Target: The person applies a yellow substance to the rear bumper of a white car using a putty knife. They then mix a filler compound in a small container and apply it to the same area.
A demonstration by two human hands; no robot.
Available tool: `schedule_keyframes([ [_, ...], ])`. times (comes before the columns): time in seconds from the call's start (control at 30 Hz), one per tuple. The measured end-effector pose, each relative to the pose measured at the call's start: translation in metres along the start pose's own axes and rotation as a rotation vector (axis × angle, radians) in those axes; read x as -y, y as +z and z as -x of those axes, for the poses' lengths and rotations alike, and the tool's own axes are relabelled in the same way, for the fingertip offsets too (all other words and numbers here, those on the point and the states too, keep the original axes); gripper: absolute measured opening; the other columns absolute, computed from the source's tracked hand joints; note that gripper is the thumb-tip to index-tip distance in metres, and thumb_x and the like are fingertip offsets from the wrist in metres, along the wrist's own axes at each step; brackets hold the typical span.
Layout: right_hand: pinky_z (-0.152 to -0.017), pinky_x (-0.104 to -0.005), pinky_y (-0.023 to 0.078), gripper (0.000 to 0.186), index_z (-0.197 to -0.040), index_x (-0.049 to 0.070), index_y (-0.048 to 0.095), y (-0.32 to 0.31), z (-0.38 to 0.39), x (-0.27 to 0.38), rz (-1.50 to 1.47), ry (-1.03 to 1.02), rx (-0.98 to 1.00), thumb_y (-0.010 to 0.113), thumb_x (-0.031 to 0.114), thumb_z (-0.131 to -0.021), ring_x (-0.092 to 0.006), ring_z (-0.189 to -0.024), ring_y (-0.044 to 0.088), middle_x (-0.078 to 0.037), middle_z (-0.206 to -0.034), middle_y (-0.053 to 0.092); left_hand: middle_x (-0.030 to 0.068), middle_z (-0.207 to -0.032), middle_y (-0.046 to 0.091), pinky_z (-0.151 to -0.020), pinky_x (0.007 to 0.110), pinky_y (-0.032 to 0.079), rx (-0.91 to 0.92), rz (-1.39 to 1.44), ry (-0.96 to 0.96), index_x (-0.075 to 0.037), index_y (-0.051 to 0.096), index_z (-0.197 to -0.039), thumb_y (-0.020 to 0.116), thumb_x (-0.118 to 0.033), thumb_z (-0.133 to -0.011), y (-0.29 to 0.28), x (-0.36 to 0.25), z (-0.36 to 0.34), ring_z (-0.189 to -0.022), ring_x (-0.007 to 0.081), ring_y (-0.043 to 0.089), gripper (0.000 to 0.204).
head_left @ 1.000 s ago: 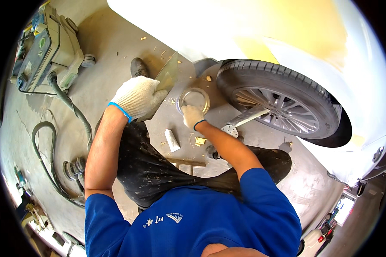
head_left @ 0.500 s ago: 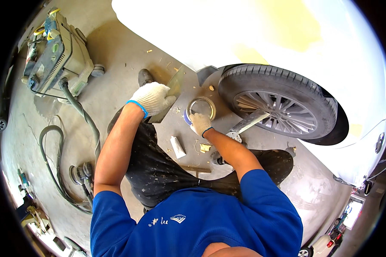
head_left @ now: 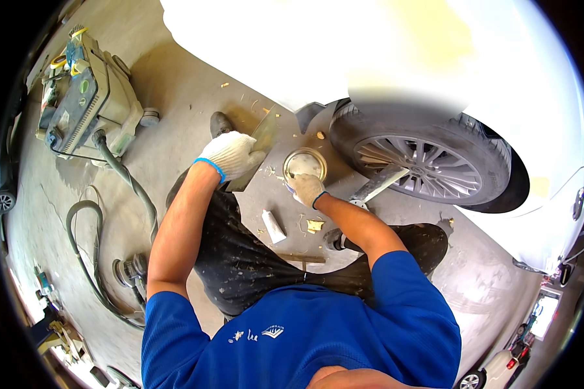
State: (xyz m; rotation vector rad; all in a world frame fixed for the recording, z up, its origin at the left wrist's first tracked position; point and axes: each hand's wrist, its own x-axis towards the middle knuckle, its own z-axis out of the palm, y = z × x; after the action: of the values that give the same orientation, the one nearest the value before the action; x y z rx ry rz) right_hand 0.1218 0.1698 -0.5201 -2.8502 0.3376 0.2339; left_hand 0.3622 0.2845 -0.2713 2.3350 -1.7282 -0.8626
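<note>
My left hand (head_left: 232,155), in a white knit glove with a blue cuff, is closed on the near-left edge of a thin flat plate (head_left: 264,135). The plate is held tilted above the floor beside my shoe. My right hand (head_left: 307,188), also gloved, has its fingers closed at the near rim of a round tin can (head_left: 306,157). Pale material shows inside the can's metal rim. The hand hides the can's near side, and its fingertips are hard to make out. A white tube (head_left: 273,227) lies on the floor between my knees.
A white car's wheel (head_left: 428,165) is at the right, with a long flat grey bar (head_left: 379,184) by it. A wheeled machine (head_left: 91,97) with a hose (head_left: 126,172) stands at the left, near a round-headed tool (head_left: 126,271). Yellowish scraps (head_left: 315,225) dot the floor.
The can's opening now faces me more and shows its pale inside. My right hand has shifted slightly nearer and right. My left hand keeps the plate in nearly the same place.
</note>
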Motion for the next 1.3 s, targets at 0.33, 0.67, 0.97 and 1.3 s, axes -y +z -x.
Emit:
schedule_keyframes([
  [0.33, -0.073, -0.0454, 0.053, 0.015, -0.092, 0.012, 0.065, -0.009, 0.008, -0.008, 0.017, -0.013, -0.106, 0.068, 0.020, -0.079, -0.0296, -0.084, 0.068, -0.009, -0.087, 0.066, 0.0265, -0.088, 0.068, -0.081, 0.050, 0.050, -0.013, 0.034, 0.019, 0.001, 0.070, -0.089, 0.059, -0.039, -0.089, -0.004, -0.010, 0.000, -0.088, 0.0447, 0.065, 0.041],
  [0.67, -0.074, -0.0466, 0.054, 0.012, -0.091, 0.011, 0.067, 0.021, 0.042, 0.002, -0.028, 0.093, 0.065, 0.059, 0.016, -0.084, -0.0301, -0.086, 0.069, -0.011, -0.091, 0.067, 0.0295, -0.098, 0.067, -0.083, 0.051, 0.051, -0.056, 0.131, 0.019, -0.005, 0.057, -0.121, 0.061, -0.029, -0.089, 0.012, -0.006, -0.003, -0.093, 0.0472, 0.064, 0.041],
  [0.97, -0.077, -0.0466, 0.050, 0.022, -0.094, 0.016, 0.075, 0.032, 0.061, -0.020, 0.146, 0.342, -0.013, 0.053, 0.020, -0.091, -0.0260, -0.092, 0.069, -0.006, -0.096, 0.073, 0.0304, -0.102, 0.066, -0.083, 0.054, 0.052, -0.252, 0.167, 0.068, -0.018, 0.021, -0.157, 0.066, -0.016, -0.086, 0.054, -0.028, -0.010, -0.094, 0.0512, 0.063, 0.084],
  [1.3, -0.075, -0.0487, 0.057, 0.020, -0.096, 0.011, 0.071, 0.049, 0.008, -0.007, -0.310, 0.422, -0.057, 0.054, 0.019, -0.090, -0.0305, -0.087, 0.072, -0.015, -0.097, 0.073, 0.0322, -0.080, 0.066, -0.071, 0.055, 0.052, 0.048, -0.119, -0.047, -0.013, 0.018, -0.150, 0.065, -0.023, -0.088, 0.155, 0.035, -0.050, -0.079, 0.0476, 0.068, 0.079],
])
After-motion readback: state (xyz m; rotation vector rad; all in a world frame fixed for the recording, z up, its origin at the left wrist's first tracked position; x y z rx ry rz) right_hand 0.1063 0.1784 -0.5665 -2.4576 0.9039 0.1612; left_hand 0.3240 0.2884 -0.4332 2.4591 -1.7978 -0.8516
